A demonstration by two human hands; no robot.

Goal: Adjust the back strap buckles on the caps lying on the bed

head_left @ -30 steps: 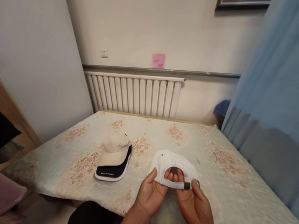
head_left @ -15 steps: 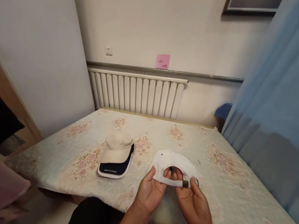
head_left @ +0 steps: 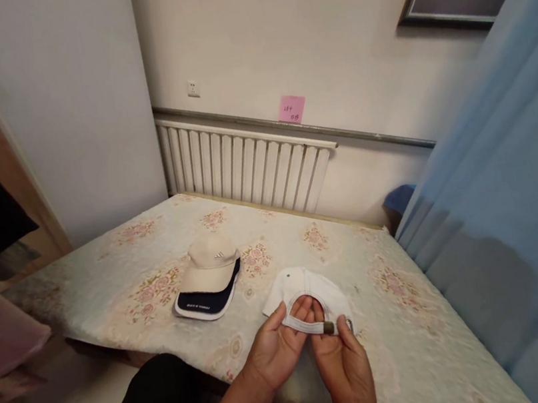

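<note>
Gripping hands (head_left: 274,353) partly cover the white cap (head_left: 306,281).

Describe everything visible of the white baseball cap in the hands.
The white baseball cap looks like stitched fabric, with a rounded crown and small dark eyelet. Its arched back opening faces the camera; a white strap spans it, carrying a brownish band and, near the right end, a metal-looking buckle. The left hand holds its left side, the right hand its right side by the buckle, over a floral cover. Its brim is unclear.
</note>
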